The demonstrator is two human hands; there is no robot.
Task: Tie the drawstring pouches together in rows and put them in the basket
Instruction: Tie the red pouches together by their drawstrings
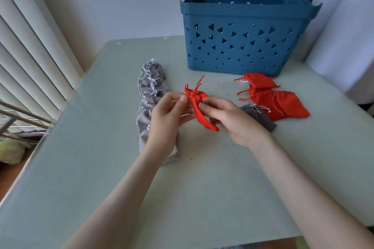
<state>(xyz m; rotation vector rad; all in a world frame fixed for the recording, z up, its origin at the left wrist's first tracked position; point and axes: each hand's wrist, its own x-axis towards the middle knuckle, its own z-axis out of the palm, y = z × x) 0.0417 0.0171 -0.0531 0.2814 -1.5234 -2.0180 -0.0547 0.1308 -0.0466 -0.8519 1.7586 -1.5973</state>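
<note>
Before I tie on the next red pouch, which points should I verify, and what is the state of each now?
1. Left hand pinches the held red pouch near its gathered top: ok.
2. Right hand grips the same pouch's body: ok.
3. Red drawstring ends stick up free: ok.
4. Loose red pouches lie on the table beside the right hand: ok.
5. Tied grey row in the blue basket: not ok, it lies on the table.
6. Loose grey pouch joined to the row: not ok, it lies apart.
</note>
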